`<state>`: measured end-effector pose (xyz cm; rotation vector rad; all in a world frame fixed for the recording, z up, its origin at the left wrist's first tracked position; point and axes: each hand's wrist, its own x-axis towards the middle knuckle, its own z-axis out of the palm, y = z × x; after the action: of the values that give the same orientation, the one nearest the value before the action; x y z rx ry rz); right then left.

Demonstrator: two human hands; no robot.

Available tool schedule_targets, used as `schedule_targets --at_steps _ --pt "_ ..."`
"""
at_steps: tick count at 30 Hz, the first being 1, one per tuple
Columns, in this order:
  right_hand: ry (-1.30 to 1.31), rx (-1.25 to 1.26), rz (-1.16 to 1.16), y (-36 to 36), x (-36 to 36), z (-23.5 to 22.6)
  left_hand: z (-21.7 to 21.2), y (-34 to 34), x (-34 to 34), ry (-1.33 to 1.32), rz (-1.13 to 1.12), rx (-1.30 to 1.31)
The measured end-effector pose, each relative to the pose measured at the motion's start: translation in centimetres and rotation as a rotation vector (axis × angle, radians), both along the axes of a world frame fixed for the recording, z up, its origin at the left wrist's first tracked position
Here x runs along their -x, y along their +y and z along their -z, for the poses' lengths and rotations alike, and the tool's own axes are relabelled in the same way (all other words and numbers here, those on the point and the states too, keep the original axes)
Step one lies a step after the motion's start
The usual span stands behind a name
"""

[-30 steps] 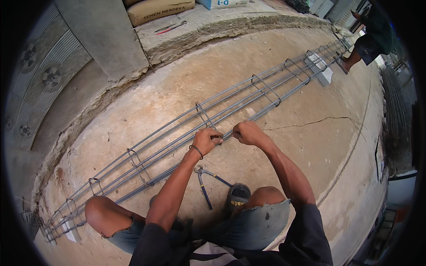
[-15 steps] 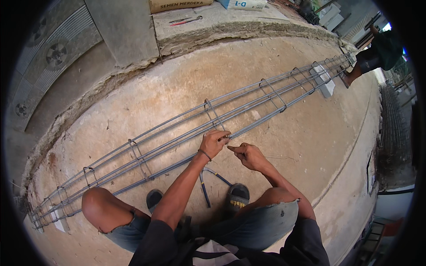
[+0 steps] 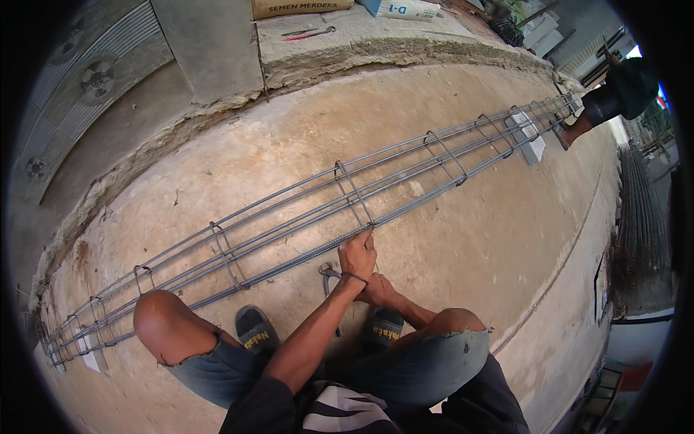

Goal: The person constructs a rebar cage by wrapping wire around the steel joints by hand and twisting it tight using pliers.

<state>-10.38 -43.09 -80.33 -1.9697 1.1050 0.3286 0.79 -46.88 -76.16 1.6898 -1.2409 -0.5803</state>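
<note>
A long cage of grey steel bars [image 3: 289,230] with square stirrups [image 3: 352,194] runs across the floor before me. At the near lower corner of one stirrup, my left hand [image 3: 357,254] is closed, its fingertips touching the bars. Whatever they pinch is too small to make out. My right hand [image 3: 377,290] is lower, just behind my left wrist, its fingers mostly hidden. Beside it, between my sandals, are pincers [image 3: 329,270] with dark handles, partly covered by my left forearm. I cannot tell whether my right hand touches them.
Pale blocks [image 3: 529,137] prop the cage near both ends. At the far right end stands another person [image 3: 614,94]. A red-handled tool [image 3: 307,35] and sacks [image 3: 303,6] lie on the raised ledge [image 3: 361,50]. Long bars [image 3: 636,210] are stacked at right.
My right hand has moved from beside the stirrup corner down toward the pincers, behind my left wrist. My left hand has shifted slightly down, its fingers still at the corner. The pincers look shifted.
</note>
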Motion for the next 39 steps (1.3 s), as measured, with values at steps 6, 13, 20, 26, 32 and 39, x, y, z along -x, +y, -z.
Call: schedule_targets --at_steps 6,13,20,26,32,39 --pt "-0.028 0.396 0.144 1.9 0.4 5.4 -0.5 0.0 0.8 0.669 -0.041 -0.221" --pt "0.084 0.324 -0.066 1.6 -0.5 2.4 -0.6 -0.9 -1.3 1.624 0.032 -0.569" --pt "0.052 0.156 -0.008 1.3 1.0 2.8 0.7 -1.5 1.1 2.131 -0.01 -0.429" --pt "-0.493 0.363 0.117 3.0 0.4 2.5 3.3 -2.1 3.5 2.149 -0.172 -0.284" --pt "-0.171 0.097 0.305 -0.5 4.1 0.7 0.6 -0.9 2.9 1.548 -0.102 -0.38" --pt "-0.586 -0.105 0.825 -2.3 10.1 -5.7 -1.3 1.6 0.1 0.576 -0.175 -0.158"
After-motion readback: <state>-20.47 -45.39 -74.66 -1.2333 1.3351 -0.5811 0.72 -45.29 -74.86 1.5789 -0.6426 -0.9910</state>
